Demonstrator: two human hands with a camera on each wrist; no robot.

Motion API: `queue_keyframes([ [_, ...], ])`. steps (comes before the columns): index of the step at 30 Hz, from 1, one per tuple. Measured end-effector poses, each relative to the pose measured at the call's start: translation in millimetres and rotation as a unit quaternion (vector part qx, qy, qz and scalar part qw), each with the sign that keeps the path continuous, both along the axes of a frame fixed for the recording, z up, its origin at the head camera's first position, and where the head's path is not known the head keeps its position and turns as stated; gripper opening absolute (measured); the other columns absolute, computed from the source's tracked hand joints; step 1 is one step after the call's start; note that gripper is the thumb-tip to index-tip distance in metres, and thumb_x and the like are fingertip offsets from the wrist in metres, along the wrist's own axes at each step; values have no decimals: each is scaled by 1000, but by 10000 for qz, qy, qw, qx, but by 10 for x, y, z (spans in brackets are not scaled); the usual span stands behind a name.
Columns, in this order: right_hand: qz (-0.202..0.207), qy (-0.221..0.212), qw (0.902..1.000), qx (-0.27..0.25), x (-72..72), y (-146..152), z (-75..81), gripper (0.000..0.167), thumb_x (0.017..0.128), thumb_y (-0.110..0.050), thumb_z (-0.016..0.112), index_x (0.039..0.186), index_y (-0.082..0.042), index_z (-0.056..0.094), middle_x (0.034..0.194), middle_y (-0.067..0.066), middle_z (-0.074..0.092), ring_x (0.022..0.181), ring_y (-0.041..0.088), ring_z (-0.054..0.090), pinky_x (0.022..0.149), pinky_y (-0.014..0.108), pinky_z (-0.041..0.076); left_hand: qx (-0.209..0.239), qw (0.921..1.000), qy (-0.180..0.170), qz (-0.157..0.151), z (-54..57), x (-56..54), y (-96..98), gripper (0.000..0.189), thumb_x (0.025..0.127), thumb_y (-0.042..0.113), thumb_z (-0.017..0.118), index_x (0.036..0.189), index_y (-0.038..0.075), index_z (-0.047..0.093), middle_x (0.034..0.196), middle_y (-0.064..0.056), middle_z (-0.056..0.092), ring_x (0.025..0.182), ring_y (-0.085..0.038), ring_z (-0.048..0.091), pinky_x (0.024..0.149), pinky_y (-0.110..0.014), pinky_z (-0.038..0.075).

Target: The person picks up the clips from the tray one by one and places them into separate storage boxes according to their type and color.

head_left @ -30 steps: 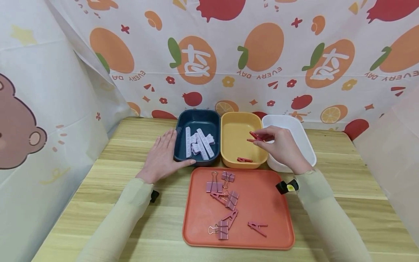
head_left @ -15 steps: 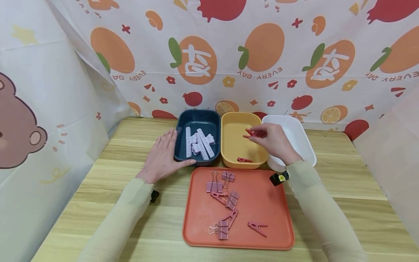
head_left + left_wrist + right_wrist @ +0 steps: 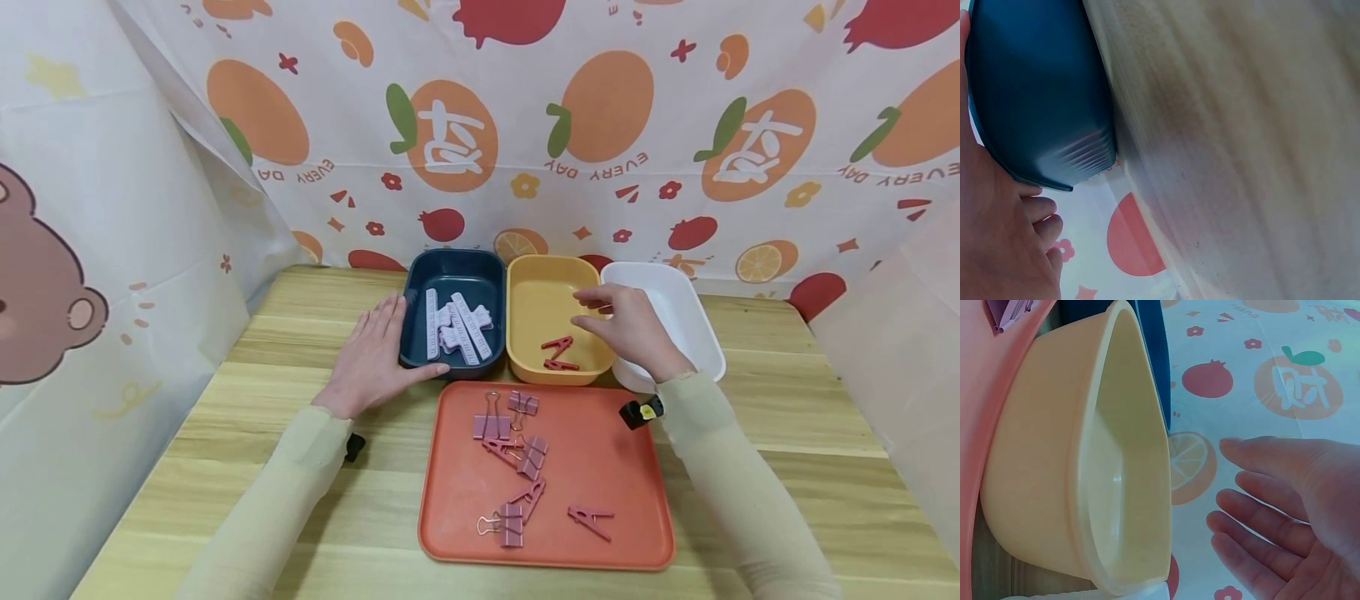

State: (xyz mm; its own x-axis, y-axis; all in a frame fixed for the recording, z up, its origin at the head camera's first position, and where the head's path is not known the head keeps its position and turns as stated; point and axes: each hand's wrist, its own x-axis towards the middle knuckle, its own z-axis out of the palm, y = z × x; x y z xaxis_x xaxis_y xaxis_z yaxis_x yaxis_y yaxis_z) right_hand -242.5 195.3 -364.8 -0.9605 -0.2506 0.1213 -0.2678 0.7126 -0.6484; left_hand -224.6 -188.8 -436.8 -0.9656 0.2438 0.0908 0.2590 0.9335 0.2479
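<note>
My left hand (image 3: 369, 360) rests against the left and front rim of the dark blue bin (image 3: 453, 265), its fingers straight. Several pale lilac ruler-like clips (image 3: 467, 329) lie in that bin. Over the right side of the yellow bin (image 3: 551, 268) hovers my right hand (image 3: 633, 327), its fingers and thumb apart and holding nothing. Two red clothespins (image 3: 557, 346) lie at the front of the yellow bin. In the right wrist view the right hand (image 3: 1285, 519) is seen beside the yellow bin (image 3: 1041, 462), with a gap between thumb and fingers.
A white bin (image 3: 678, 304) stands right of the yellow one. In front, an orange tray (image 3: 607, 458) bears several mauve binder clips (image 3: 532, 458) and red clothespins (image 3: 591, 521). A fruit-print cloth (image 3: 517, 125) hangs behind the bins.
The right hand moved left over the yellow bin and let go of a red clothespin, which now lies there beside the other one. The left hand has stayed in place.
</note>
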Motion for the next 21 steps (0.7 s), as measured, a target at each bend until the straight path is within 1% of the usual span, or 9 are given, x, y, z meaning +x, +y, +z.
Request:
queue_keyframes([
  [7, -3, 202, 9997, 101, 109, 56, 45, 45, 90, -19, 81, 131, -4, 69, 127, 14, 68, 113, 36, 63, 90, 48, 57, 4, 10000, -18, 19, 2, 1, -3, 134, 74, 93, 49, 163, 3, 6, 168, -20, 10, 153, -37, 9, 123, -52, 4],
  [12, -83, 220, 9996, 172, 185, 92, 77, 47, 91, -22, 80, 134, -6, 67, 132, 15, 65, 118, 37, 61, 88, 48, 58, 9, 10000, -6, 16, -2, -6, -3, 134, 74, 93, 49, 163, 3, 6, 168, -20, 10, 153, -37, 10, 123, -52, 4],
  [16, -33, 322, 9994, 149, 251, 122, 97, 48, 91, -22, 81, 135, -7, 67, 134, 14, 64, 119, 37, 60, 92, 51, 56, 12, 10000, 26, 6, -3, -9, -4, 134, 74, 93, 49, 163, 2, 8, 168, -20, 11, 153, -37, 10, 123, -52, 5],
  [21, 106, 630, 9979, 70, 328, 154, 120, 48, 90, -22, 82, 133, -6, 68, 132, 14, 66, 119, 38, 61, 95, 55, 53, 18, 10000, 41, 6, -2, -4, -6, 133, 74, 93, 50, 163, 2, 9, 168, -20, 12, 153, -37, 10, 123, -52, 5],
])
